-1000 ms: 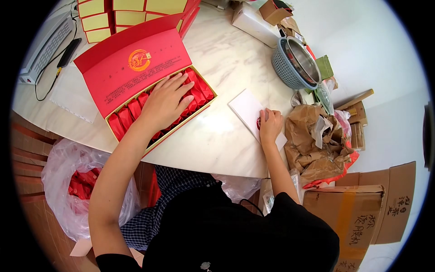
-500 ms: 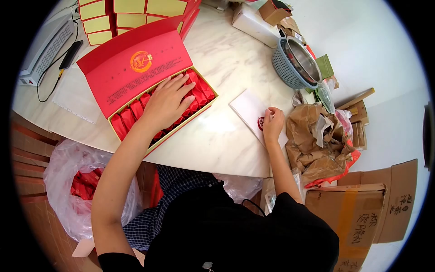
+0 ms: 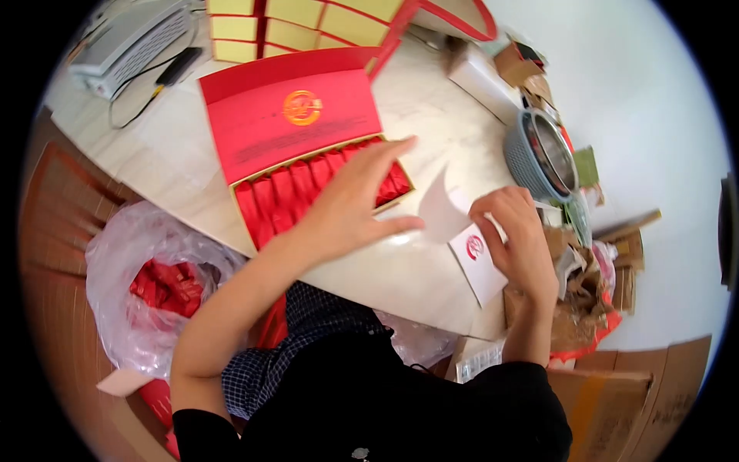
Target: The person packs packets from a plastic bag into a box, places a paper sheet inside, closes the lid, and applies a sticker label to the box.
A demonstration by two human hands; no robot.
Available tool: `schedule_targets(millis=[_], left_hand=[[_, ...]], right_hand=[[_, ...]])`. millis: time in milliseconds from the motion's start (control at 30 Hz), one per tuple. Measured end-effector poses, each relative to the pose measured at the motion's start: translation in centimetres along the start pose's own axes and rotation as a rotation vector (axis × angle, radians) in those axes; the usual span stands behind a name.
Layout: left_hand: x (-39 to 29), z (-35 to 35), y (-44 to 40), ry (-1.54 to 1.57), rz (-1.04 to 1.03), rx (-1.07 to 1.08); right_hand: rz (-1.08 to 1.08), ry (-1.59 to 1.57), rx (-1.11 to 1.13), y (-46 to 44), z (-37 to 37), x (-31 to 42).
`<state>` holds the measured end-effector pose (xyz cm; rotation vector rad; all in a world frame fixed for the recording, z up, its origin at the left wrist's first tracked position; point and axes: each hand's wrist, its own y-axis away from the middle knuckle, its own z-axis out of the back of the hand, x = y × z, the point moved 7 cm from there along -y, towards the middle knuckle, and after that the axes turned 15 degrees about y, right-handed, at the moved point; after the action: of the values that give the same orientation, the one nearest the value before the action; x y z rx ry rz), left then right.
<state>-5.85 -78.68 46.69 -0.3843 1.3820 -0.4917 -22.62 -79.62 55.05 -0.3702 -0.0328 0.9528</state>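
My left hand (image 3: 346, 204) hovers with fingers spread over the front right part of an open red gift box (image 3: 296, 108), its thumb toward a lifted sheet. Rows of shiny red wrapped packets (image 3: 289, 189) fill the box, partly hidden by the hand. My right hand (image 3: 517, 235) is closed on the edge of a thin white paper sheet (image 3: 444, 212), which curls up between both hands. Under it lies a white paper stack (image 3: 481, 271) with a round red emblem on top.
Stacked yellow-and-red boxes (image 3: 292, 27) stand behind. A grey-blue basket (image 3: 531, 158) with a metal bowl, crumpled brown paper (image 3: 581, 308) and a cardboard carton (image 3: 593, 400) line the right. A plastic bag (image 3: 115, 269) of red packets sits at lower left, a grey device (image 3: 131, 50) at upper left.
My left hand has risen off the packets and moved right. My right hand has lifted a sheet from the paper stack. The view has shifted, so the table appears farther right.
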Motion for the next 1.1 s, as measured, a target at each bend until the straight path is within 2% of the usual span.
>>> schedule_targets(millis=[67, 100, 200, 233, 333, 367, 400, 467, 500, 567, 600, 667, 733, 800, 900, 1100], left_hand=[[-1.2, 0.3, 1.1, -0.032, -0.069, -0.008], [-1.5, 0.9, 1.8, 0.012, -0.027, -0.015], [-1.3, 3.5, 4.3, 0.132, 0.12, -0.113], [-1.9, 4.3, 4.9, 0.109, 0.091, -0.167], [-0.7, 5.7, 7.3, 0.236, 0.176, -0.133], [-0.5, 6.3, 8.1, 0.199, 0.235, -0.184], [-0.6, 6.8, 8.4, 0.194, 0.238, -0.189], [0.4, 9.1, 10.2, 0.201, 0.424, -0.472], [0.8, 9.6, 10.5, 0.199, 0.429, -0.476], [2.3, 11.6, 11.5, 0.183, 0.51, -0.651], [2.8, 12.0, 11.4, 0.183, 0.511, -0.653], [3.5, 12.8, 11.1, -0.028, 0.53, -0.625], [4.9, 13.2, 11.1, -0.038, 0.527, -0.644], [4.8, 13.7, 11.0, -0.195, 0.511, -0.689], [4.6, 13.6, 11.0, -0.279, 0.516, -0.714], [4.2, 13.6, 11.0, -0.444, 0.427, -0.768]], right_hand=[[0.126, -0.068, 0.047, -1.9, 0.8, 2.5], [0.217, -0.114, 0.095, -2.5, 0.6, 3.5], [0.314, -0.196, 0.098, -4.4, -0.1, 4.2], [0.343, -0.211, 0.091, -4.9, -0.3, 4.4], [0.35, -0.345, 0.135, -6.2, -1.6, 4.4], [0.358, -0.351, 0.133, -6.6, -2.0, 4.3], [0.323, -0.377, 0.154, -7.2, -2.9, 3.8], [0.289, -0.41, 0.181, -7.9, -5.1, 2.4], [0.177, -0.49, 0.283, -8.3, -7.1, 0.3], [-0.054, -0.627, 0.43, -9.0, -9.3, -2.5], [-0.052, -0.628, 0.431, -9.4, -10.0, -3.1], [-0.168, -0.717, 0.394, -9.8, -12.6, -5.0], [-0.203, -0.758, 0.366, -10.3, -16.0, -5.9], [-0.348, -0.872, 0.309, -10.4, -18.6, -7.1], [-0.425, -0.868, 0.288, -10.1, -20.8, -7.5], [-0.399, -0.831, 0.25, -10.1, -21.1, -7.1]])
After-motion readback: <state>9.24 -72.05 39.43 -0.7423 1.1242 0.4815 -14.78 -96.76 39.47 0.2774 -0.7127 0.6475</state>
